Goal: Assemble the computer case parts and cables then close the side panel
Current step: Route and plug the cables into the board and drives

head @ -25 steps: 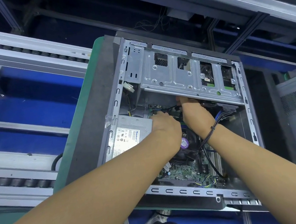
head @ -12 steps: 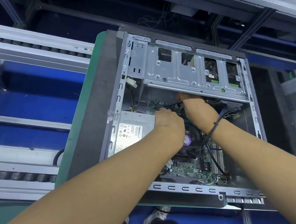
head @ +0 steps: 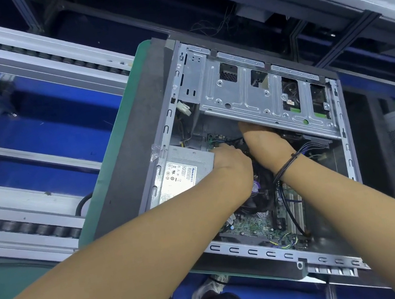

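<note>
Inside the open computer case (head: 258,253), what the left hand (head: 234,161) and right hand (head: 264,139) hold cannot be told, the fingers being hidden by the drive cage (head: 247,98) just beyond, so a plug could be misseated blind, or the cable bundle (head: 287,163) across the right wrist snagged.

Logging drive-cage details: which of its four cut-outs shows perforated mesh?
The leftmost cut-out of the drive cage: mesh fills its lower part. The second cut-out shows none; the two tall right cut-outs carry green tabs.
</note>
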Motion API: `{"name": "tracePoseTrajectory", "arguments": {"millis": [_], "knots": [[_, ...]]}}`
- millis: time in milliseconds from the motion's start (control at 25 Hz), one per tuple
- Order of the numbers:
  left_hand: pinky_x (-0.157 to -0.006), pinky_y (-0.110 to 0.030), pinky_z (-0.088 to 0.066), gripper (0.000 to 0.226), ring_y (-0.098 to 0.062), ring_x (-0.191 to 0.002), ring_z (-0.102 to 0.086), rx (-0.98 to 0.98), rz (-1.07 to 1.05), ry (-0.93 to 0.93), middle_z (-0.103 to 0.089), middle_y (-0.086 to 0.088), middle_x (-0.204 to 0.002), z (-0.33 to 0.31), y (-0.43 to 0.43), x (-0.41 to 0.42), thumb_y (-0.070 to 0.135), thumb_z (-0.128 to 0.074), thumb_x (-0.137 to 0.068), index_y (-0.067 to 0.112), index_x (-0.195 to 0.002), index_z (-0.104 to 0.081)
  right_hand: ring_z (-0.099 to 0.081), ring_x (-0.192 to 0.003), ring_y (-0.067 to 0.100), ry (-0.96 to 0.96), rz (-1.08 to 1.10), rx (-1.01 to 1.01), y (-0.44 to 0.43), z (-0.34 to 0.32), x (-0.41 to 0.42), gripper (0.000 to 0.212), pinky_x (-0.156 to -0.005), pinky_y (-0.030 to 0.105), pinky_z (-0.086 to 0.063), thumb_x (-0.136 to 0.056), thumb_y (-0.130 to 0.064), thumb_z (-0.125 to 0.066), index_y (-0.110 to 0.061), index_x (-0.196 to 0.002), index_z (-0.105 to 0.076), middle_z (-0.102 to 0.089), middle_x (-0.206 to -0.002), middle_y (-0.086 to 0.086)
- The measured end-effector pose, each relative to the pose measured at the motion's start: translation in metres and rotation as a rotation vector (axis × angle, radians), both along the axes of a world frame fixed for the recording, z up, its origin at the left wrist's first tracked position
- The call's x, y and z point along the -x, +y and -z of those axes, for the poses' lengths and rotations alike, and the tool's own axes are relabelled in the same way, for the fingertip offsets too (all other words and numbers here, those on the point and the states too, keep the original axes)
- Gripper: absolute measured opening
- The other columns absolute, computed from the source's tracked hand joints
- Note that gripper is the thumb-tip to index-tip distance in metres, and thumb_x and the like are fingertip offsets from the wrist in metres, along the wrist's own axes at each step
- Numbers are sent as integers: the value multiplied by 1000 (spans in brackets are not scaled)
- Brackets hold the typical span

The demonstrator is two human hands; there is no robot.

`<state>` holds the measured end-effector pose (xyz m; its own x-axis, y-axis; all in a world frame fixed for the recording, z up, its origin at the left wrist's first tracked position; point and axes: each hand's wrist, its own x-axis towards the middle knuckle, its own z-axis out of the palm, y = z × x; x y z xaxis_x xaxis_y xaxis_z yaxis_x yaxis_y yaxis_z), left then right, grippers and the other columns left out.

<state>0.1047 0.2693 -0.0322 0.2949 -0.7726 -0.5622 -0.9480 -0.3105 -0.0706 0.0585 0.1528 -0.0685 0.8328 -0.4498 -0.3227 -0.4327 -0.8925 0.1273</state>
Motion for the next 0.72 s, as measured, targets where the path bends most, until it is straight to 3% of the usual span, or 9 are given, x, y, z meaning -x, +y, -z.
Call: {"name": "tracePoseTrajectory", "arguments": {"millis": [80,240,400,560,720], "knots": [[-100,-41,-42,60,-32,-130,-39,3,6,-2,-35,-16,-149,-1,0,0,25,-56,-96,2,-147,-34,-64,-90,34,-63,142,-59,1,2,5,39,-75,40,-53,-101,-1,-44,-4,-140,-46,-64,-104,19],[-100,-41,-42,61,-32,-130,-40,7,7,-4,-35,-17,-148,-2,0,-1,24,-56,-97,0,-148,-32,-65,-93,40,-143,300,-122,7,4,9,27,-69,39,-47,-105,-14,-48,-1,-128,-56,-67,-104,24],[-98,-41,-43,59,-31,-129,-42,0,-27,0,-37,-18,-146,-1,0,0,23,-56,-97,1,-147,-34,-64,-100,37,-158,397,-190,6,1,4,25,-84,42,-54,-106,-16,-48,-8,-126,-59,-65,-112,20],[-97,-40,-44,61,-31,-127,-43,-4,-55,18,-38,-17,-142,0,-2,0,25,-58,-96,0,-146,-34,-50,-93,22,152,411,-246,-6,0,-12,22,-100,38,-49,-103,-5,-47,-5,-124,-55,-61,-129,17],[-93,-39,-45,63,-31,-126,-44,-17,-66,14,-39,-18,-142,-1,-2,1,25,-58,-96,-1,-146,-32,-49,-88,23,124,388,-228,-6,0,-16,19,-95,40,-52,-102,-3,-46,-7,-119,-55,-63,-122,19]]}}
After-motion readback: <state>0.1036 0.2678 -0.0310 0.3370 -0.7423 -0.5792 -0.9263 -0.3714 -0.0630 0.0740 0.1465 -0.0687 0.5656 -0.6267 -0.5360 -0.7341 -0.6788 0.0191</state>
